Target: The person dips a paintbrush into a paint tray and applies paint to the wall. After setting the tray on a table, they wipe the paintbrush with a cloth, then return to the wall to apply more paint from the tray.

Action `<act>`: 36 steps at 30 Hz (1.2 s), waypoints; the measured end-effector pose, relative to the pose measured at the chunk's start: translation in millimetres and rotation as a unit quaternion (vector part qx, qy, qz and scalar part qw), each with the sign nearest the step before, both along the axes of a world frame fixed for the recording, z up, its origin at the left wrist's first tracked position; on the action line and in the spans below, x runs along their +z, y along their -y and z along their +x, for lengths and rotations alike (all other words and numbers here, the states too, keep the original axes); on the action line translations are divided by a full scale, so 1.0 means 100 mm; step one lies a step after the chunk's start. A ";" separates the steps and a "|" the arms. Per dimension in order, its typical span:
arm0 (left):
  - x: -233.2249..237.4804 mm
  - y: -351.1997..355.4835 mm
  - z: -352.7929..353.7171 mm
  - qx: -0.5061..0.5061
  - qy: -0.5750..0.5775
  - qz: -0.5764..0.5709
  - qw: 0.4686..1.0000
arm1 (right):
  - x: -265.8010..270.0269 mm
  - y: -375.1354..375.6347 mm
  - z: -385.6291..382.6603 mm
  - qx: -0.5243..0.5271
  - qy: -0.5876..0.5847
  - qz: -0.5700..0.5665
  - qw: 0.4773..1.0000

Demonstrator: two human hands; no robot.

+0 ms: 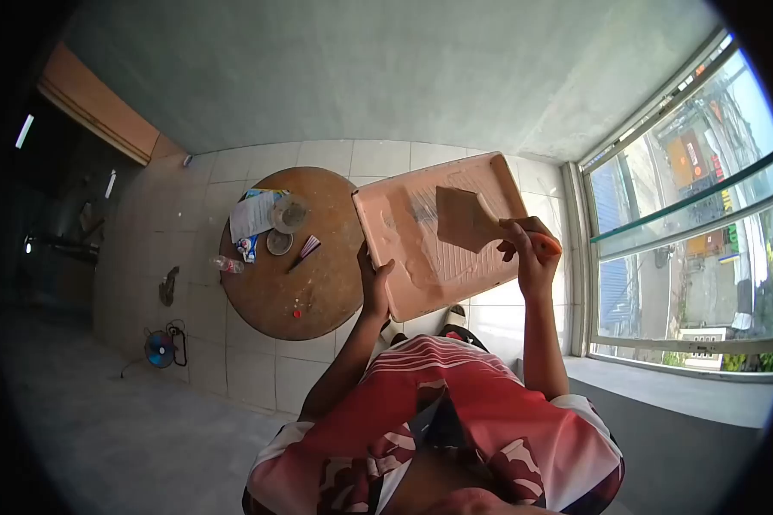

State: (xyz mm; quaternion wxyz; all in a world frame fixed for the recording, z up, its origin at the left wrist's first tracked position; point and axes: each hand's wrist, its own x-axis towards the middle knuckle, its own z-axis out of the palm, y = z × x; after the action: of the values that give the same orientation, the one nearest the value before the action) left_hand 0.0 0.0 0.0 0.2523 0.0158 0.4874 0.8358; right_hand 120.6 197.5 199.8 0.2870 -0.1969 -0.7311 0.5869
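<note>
A peach-coloured paint tray (489, 287) is held up in front of me, tilted, with a ribbed slope and wet peach paint spread over its inside. My left hand (376, 287) grips its left edge near the lower corner, thumb over the rim. In my right hand (532, 257) is a putty knife (465, 219), fingers wrapped round its orange handle. The wide blade, coated in brownish peach, lies over the ribbed part of the tray and points left.
A round brown table (318, 300) stands left of the tray, bearing a clear plastic tub (289, 214), papers (253, 215), a brush (305, 251) and a bottle (227, 264). A small fan (160, 349) sits on the tiled floor. Windows (687, 206) line the right side; a grey wall (361, 77) rises ahead.
</note>
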 end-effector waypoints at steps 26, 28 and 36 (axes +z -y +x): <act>-0.19 -3.10 0.82 -0.262 0.241 0.112 0.928 | -0.66 -2.53 1.64 -0.173 -0.004 0.159 0.972; -0.29 -3.28 0.79 -0.291 0.287 0.120 0.905 | -0.62 -2.71 1.69 -0.171 0.028 0.148 0.974; -0.44 -4.17 0.38 -0.335 0.194 0.044 0.921 | -0.82 -3.42 1.56 -0.237 0.067 0.136 0.960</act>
State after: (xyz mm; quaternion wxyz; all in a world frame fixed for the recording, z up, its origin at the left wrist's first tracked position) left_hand 37.6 416.6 -43.7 0.6062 0.0268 0.3579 0.7097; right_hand 277.0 539.7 117.6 0.3922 -0.3629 -0.7537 0.3826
